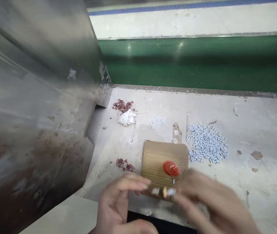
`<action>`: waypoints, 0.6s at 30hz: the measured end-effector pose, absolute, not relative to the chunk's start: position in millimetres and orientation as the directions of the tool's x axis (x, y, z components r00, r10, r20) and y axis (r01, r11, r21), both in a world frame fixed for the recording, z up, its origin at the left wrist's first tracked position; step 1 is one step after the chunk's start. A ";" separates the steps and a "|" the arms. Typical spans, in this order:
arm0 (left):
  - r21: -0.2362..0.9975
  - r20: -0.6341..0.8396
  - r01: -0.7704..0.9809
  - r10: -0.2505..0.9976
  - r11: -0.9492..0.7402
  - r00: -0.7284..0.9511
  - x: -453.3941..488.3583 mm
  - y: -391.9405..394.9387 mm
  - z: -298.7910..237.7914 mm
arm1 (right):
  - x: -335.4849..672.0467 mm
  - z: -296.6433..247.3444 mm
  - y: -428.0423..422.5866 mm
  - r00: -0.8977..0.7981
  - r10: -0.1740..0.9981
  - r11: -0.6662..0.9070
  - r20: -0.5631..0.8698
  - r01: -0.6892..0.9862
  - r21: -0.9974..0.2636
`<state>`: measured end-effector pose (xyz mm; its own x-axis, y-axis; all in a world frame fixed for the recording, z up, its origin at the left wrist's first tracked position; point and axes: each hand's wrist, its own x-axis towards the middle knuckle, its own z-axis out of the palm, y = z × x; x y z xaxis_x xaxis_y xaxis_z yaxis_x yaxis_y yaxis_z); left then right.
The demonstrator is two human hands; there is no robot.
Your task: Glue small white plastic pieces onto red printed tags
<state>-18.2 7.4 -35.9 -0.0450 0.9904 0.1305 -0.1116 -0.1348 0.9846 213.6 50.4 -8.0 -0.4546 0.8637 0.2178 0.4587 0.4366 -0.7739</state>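
My left hand (118, 203) and my right hand (210, 203) meet at the near edge of the worktable, blurred by motion. Together they pinch a small brownish part with white and yellow bits (164, 191) between their fingertips. Just beyond the fingers lies a piece of corrugated cardboard (158, 156) with a small red cone-shaped cap (171, 168) on it. A heap of small pale blue-white parts (206, 143) lies right of the cardboard.
A big worn metal housing (35, 107) fills the left side. Small piles of reddish-brown parts (123, 105) (125, 164), a crumpled white scrap (127, 117) and a few white bits (157, 121) lie on the stained table (250, 130). A green conveyor belt (197, 61) runs behind.
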 end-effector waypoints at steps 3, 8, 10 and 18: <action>0.933 0.147 0.348 0.978 -0.088 -0.148 -53.6 5.7 -48.1 | 254.2 -21.5 137.2 -0.316 0.922 0.382 0.225 0.843 -0.380; 0.549 0.061 0.836 0.997 -0.001 -0.039 -87.1 6.9 -54.7 | 313.4 -46.7 269.9 -0.084 0.954 0.113 0.289 0.990 -0.086; 0.537 0.012 0.843 0.999 -0.044 0.044 -86.9 9.8 -54.7 | 325.3 -49.4 289.6 -0.115 0.953 0.124 0.281 0.992 -0.017; 0.595 0.099 0.784 0.984 -0.177 0.148 -101.6 29.8 -73.2 | 361.1 -18.0 226.6 -0.115 0.948 0.139 0.297 0.989 -0.058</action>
